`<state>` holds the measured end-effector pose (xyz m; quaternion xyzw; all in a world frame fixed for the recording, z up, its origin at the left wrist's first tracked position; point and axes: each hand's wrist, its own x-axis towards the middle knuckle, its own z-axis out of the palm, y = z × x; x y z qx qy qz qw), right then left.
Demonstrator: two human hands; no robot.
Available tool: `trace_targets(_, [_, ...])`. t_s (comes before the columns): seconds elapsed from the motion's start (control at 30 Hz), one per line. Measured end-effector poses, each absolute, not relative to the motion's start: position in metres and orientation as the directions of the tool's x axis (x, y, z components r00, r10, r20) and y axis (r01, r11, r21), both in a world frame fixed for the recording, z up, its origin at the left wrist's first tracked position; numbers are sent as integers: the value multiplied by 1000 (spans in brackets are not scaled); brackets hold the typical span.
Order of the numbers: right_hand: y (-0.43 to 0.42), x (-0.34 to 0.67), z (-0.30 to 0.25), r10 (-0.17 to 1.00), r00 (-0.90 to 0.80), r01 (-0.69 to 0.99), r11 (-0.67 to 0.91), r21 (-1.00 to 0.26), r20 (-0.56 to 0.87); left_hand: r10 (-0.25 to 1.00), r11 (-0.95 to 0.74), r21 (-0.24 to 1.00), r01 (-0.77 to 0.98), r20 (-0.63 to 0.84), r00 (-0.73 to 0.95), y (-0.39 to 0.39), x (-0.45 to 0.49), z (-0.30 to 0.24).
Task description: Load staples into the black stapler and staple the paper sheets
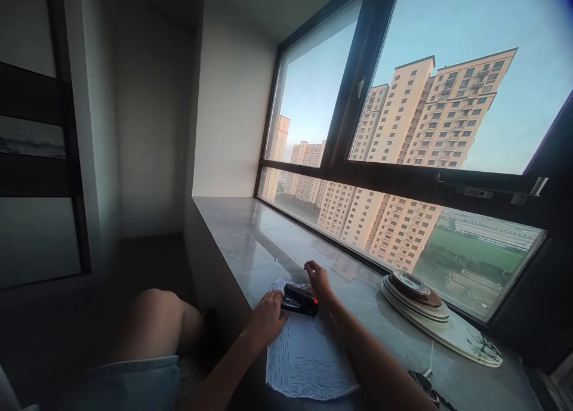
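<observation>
A black stapler (299,300) with a red-orange patch at its right end lies over the upper part of a white sheet of paper (308,363). Rows of short dark dashes, like staples, cover much of the sheet. My left hand (270,315) grips the stapler's left end, fingers over its side. Just beyond the stapler's right end, my right hand (317,277) is raised above the sill, its fingers curled and pressed together. Whatever may be between those fingertips is too small to make out.
The grey, glossy windowsill (233,238) runs along a large dark-framed window (340,130). Stacked plates and mats (416,297) rest by the glass at right. A dark strapped object (425,387) lies near my right forearm. Tiny bits (276,260) dot the sill.
</observation>
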<state>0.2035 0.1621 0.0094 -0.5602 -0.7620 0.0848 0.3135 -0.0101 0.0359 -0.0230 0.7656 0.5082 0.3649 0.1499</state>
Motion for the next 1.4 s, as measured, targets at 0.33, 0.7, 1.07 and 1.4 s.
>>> trace_targets(0.33, [141,187,0,954,-151,511,300,-805,259,904,-378,581,721,400,152,42,-7,-21])
trace_targets(0.7, [141,192,-2,941,-172,503,338,-795,291,927,-305,701,645,375,31,52,-12,-19])
trace_targets(1.07, [118,202,28,830,-484,352,475,-807,277,930,-298,822,486,364,-45,56,-20,-20])
trace_targets(1.4, [93,175,44,676,-576,533,737,-416,460,957,-77,823,-562,-97,-274,66,-37,3])
